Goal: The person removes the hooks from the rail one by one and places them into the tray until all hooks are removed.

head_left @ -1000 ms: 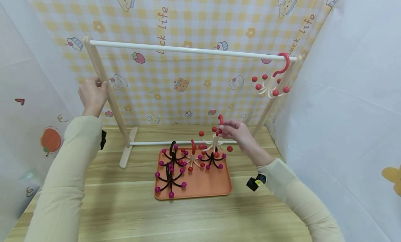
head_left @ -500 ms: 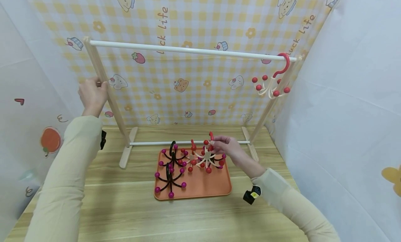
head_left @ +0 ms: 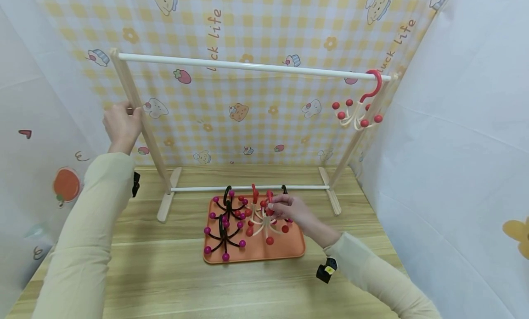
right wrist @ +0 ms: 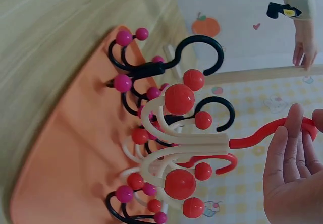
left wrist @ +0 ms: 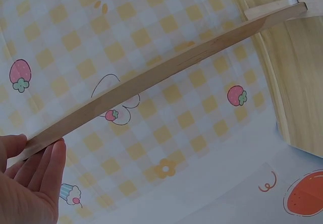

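Note:
In the head view my left hand (head_left: 123,126) grips the left wooden post (head_left: 150,144) of a rack; the left wrist view shows thumb and fingers on either side of that post (left wrist: 101,103). My right hand (head_left: 295,213) pinches the red hook of a cream multi-arm hanger (head_left: 266,221) with red ball tips. That hanger is low over the orange tray (head_left: 264,254); I cannot tell whether it touches it. Beside it on the tray stands another cream hanger (head_left: 254,195) with a red hook, partly covered. Black hangers (head_left: 224,236) with magenta balls stand at the left.
A third black hanger (head_left: 284,189) is mostly hidden behind my right hand. From the right end of the white top rail (head_left: 248,66) hangs a cream hanger (head_left: 357,110) with a red hook. A lower white bar (head_left: 198,188) runs behind the tray.
My right hand has moved left and down with the cream hanger, from behind the tray's right side to low over its middle. The left hand has kept its place on the post.

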The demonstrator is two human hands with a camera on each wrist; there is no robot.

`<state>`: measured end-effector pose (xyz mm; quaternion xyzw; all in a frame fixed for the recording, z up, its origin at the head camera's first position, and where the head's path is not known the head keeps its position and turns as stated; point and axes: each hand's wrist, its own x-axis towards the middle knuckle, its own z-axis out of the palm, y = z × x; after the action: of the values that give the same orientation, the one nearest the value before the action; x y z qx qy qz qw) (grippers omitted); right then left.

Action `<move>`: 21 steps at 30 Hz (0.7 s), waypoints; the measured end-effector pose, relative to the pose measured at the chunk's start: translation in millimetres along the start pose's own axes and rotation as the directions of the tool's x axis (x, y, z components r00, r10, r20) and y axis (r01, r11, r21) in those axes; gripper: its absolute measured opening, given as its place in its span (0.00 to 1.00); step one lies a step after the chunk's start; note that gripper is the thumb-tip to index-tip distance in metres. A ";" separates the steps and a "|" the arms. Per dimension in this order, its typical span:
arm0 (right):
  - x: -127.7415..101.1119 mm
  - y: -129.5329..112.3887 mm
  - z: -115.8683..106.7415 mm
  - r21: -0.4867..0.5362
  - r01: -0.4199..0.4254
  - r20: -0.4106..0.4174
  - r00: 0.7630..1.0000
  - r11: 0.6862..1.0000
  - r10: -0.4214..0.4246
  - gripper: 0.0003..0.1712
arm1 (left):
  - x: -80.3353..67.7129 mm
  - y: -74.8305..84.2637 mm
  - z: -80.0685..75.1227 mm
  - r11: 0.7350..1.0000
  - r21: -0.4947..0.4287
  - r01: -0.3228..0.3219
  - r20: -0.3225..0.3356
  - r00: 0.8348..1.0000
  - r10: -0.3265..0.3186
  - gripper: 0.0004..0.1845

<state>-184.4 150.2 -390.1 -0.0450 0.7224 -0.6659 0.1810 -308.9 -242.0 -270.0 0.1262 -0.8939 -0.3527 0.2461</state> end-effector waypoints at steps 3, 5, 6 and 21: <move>-0.3 7.5 3.8 0.013 -0.004 0.019 1.000 1.000 0.003 0.14 | -0.1 0.1 -0.1 1.000 -0.003 0.001 0.000 1.000 -0.001 0.20; -0.5 11.3 6.8 0.009 -0.004 0.030 1.000 1.000 0.004 0.14 | -0.3 0.0 -0.2 1.000 -0.003 0.001 -0.001 1.000 -0.001 0.20; -0.3 13.2 8.2 0.004 -0.001 0.035 0.999 1.000 0.000 0.14 | -0.3 0.0 -0.3 1.000 -0.004 0.001 -0.001 1.000 -0.001 0.20; -0.7 40.0 17.0 0.037 -0.005 0.028 1.000 0.999 0.003 0.14 | 0.8 0.3 0.6 1.000 -0.004 0.004 -0.005 1.000 -0.004 0.20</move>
<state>-171.3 138.7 -429.9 -0.0494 0.7073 -0.6782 0.1933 -309.9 -241.8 -269.9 0.1285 -0.8924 -0.3545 0.2480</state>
